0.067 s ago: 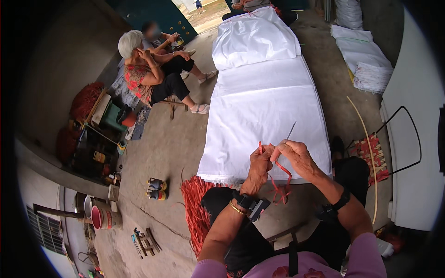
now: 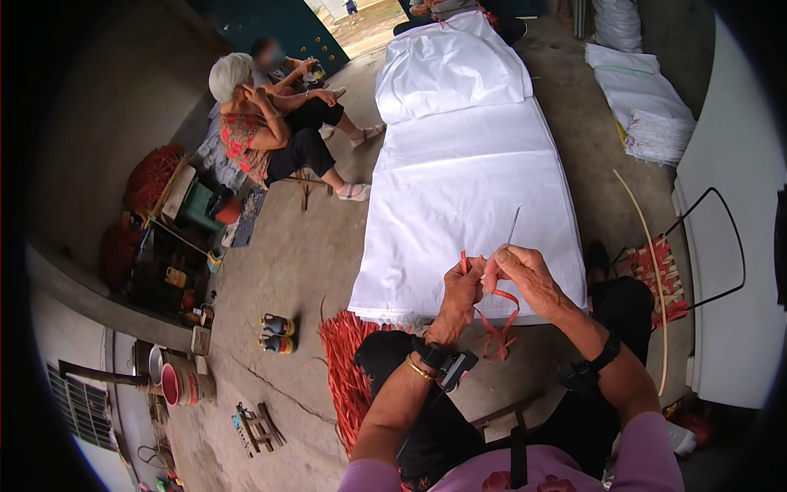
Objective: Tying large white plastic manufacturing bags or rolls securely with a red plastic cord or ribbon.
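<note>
Strip (image 2: pixel 497 334) in left hand (image 2: pixel 463 283), needle (image 2: pixel 515 223) in right hand (image 2: pixel 520 273); floor (image 2: pixel 279 246) beyond stack edge (image 2: pixel 393 314)

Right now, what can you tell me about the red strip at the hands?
The red strip is narrow, flat and slightly glossy, like plastic ribbon. A short piece sticks up at the left hand, which pinches it; another stretch bends out below the right hand and dangles in loose loops by the near edge of the white stack. The fingers hide how these parts join.
</note>
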Motion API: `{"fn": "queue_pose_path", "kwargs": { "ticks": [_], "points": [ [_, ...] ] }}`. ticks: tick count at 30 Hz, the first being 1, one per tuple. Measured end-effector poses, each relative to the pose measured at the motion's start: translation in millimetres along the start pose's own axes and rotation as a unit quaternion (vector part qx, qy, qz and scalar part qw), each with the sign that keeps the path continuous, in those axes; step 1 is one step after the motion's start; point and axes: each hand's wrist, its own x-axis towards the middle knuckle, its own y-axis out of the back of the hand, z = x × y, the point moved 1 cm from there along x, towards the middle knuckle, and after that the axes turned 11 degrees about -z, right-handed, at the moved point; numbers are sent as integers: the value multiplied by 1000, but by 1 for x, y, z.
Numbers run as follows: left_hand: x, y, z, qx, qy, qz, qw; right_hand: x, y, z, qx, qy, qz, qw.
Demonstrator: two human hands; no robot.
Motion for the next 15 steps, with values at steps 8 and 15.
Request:
{"fn": "queue_pose_path", "kwargs": {
  "ticks": [8,15],
  "points": [
    [-7,-11,6,51,14,-29,998,-3,10,-7,-43,-83,83,992],
    [-6,-12,7,61,20,-32,997,-3,10,-9,-99,-124,152,976]
  ]
}}
